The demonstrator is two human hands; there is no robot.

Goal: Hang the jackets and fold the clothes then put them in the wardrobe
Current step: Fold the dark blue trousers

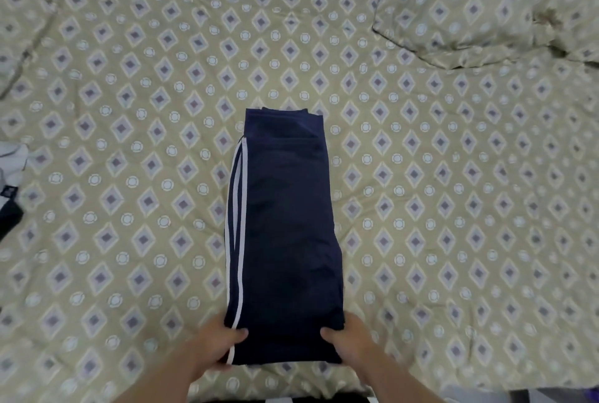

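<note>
Navy track trousers (pixel 285 224) with white side stripes lie in the head view as a long narrow strip on the bed (pixel 453 208). They sit near the middle of the patterned sheet, with the far end pointing away from the person. The folding step is in hand: the piece is doubled lengthwise but, I judge, still too long for a wardrobe shelf. The next move likely calls for lifting the near end and laying it over the far end, with the edges kept square. The 2 hands hold the near end, 1 at each corner. The left hand (pixel 214 344) pinches the striped corner and the right hand (pixel 353 341) the plain corner, thumbs on top and fingers tucked under, hidden. A pillow (pixel 470 7) lies far right, and other clothes (pixel 9 175) sit at the left edge.
</note>
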